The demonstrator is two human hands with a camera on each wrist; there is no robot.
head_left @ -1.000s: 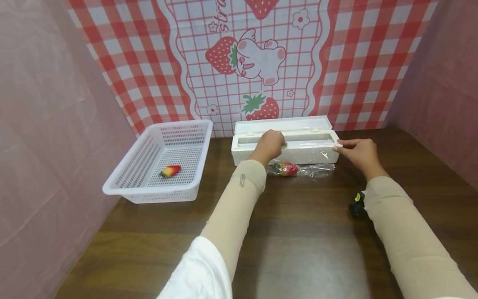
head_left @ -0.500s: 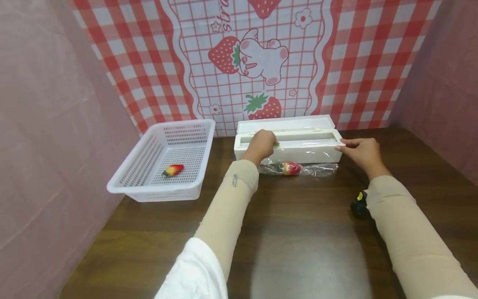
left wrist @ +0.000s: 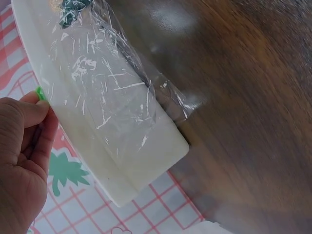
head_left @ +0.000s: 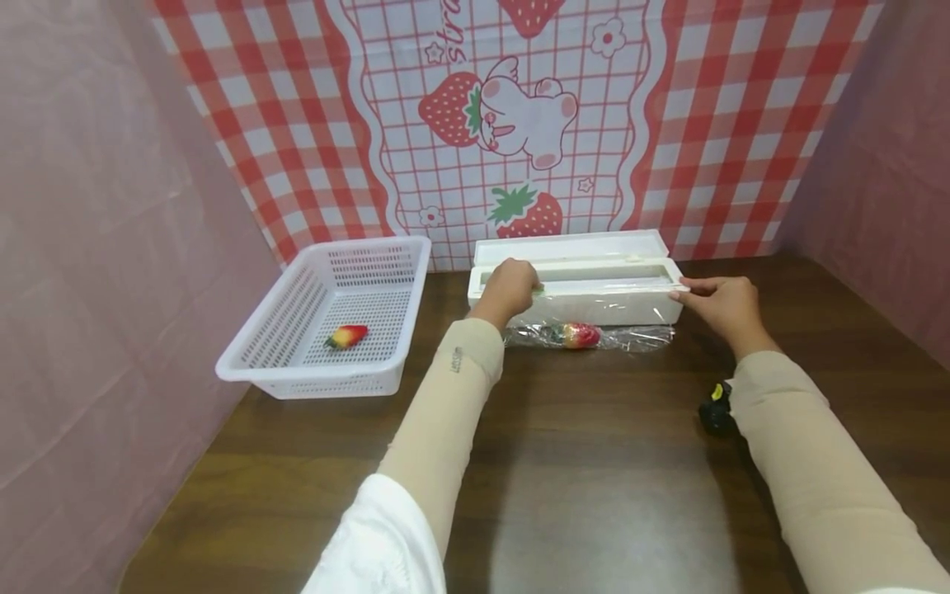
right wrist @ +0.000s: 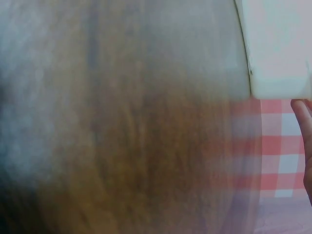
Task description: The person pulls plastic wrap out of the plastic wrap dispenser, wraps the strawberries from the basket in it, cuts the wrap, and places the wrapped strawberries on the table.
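Observation:
A long white cling film dispenser [head_left: 594, 307] stands with its lid [head_left: 571, 245] raised at the back of the table. My left hand [head_left: 508, 289] is over its front rim, toward the left end. In the left wrist view thumb and finger pinch a small green slide cutter [left wrist: 40, 92] on the dispenser's edge. My right hand [head_left: 723, 307] grips the dispenser's right end between thumb and fingers. Clear cling film [head_left: 638, 338] hangs down the front and lies on the table. A red and yellow toy strawberry [head_left: 581, 335] rests wrapped in it.
To the left stands a white perforated basket [head_left: 378, 381] with another toy strawberry [head_left: 347, 336] inside. A small black object with a yellow mark [head_left: 715, 417] shows beside the right sleeve. A strawberry-print cloth [head_left: 519, 115] hangs directly behind the dispenser.
My left hand has slid left along the dispenser's rim with the green slide cutter. The right hand keeps its hold on the right end. The view has shifted slightly.

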